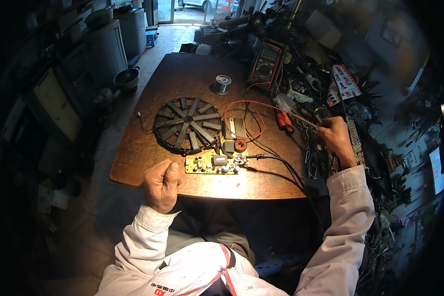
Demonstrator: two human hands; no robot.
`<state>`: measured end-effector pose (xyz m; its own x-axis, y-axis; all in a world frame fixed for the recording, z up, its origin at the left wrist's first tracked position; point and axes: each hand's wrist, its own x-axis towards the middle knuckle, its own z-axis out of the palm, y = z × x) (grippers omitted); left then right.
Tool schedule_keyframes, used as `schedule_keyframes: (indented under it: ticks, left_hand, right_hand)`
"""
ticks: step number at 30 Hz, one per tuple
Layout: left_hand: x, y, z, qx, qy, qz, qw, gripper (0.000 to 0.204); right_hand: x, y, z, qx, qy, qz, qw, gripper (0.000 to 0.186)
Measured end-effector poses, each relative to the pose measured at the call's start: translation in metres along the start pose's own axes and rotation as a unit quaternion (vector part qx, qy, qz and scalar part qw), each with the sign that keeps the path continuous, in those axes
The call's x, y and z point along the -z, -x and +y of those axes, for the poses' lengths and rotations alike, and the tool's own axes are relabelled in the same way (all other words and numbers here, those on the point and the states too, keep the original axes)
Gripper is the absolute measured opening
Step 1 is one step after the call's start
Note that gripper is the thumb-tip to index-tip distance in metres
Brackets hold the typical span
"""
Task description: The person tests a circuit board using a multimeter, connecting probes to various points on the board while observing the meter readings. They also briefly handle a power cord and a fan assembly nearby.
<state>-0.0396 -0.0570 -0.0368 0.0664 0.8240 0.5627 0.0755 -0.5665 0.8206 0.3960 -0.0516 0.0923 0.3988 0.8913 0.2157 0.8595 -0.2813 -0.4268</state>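
Wood, brown and worn: table [143, 158] fills the middle, lamplit brightest at the near edge. Heap of loose wires and electronic parts [301, 93] crowds its right side. Dark cooking pot [127, 79] stands on the tiles to the left.

Round induction coil [188, 123], black bars laid spoke-fashion, lies flat left of centre on the tabletop. Digital multimeter [268, 64] at the far right, propped at a tilt, screen toward the wearer.

Right hand [338, 139]: reached out over the heap, fingers closed on one end of a slender tool [302, 119]; exact kind cannot be told. Tool points left and away, toward the table. Left hand [163, 185]: fingers curled in, thumb up, at the near edge just left of the board; whether anything is inside cannot be told. Hands well apart.

Yellow circuit board [207, 163] lies near the front edge, just before the coil. Black cable [281, 162] runs from its right end and over the table edge. Finned heat sink [239, 127] sits behind it. Solder spool [222, 85] upright beyond the coil. Smallest: copper-wound toroid [240, 145], between heat sink and board.
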Motion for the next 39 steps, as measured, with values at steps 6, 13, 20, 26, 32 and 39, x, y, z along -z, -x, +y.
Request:
schedule_keyframes:
  ticks: [6, 13, 20, 26, 32, 39]
  left_hand:
    - [0.004, -0.007, 0.003, 0.06, 0.091, -0.063, 0.992, 0.041]
    - [-0.006, -0.045, 0.068, -0.018, 0.021, -0.211, 0.977, 0.021]
    - [-0.033, -0.067, 0.102, -0.005, 0.147, -0.223, 0.964, 0.023]
    - [-0.037, -0.08, 0.116, 0.199, 0.37, -0.237, 0.876, 0.037]
    - [-0.05, -0.097, 0.11, 0.204, 0.46, -0.194, 0.842, 0.031]
    - [0.004, -0.122, 0.107, 0.103, 0.356, -0.097, 0.924, 0.034]
  right_hand:
    - [0.022, 0.031, -0.032, 0.222, -0.175, 0.175, 0.943, 0.013]
    - [0.017, 0.09, -0.122, 0.479, -0.035, 0.279, 0.831, 0.027]
    - [0.0, 0.103, -0.134, 0.534, -0.123, 0.269, 0.792, 0.028]
    - [0.002, 0.105, -0.144, 0.597, -0.06, 0.337, 0.726, 0.03]
    - [0.006, 0.107, -0.145, 0.602, -0.06, 0.318, 0.73, 0.031]
    - [0.032, 0.115, -0.108, 0.46, -0.075, 0.342, 0.816, 0.039]
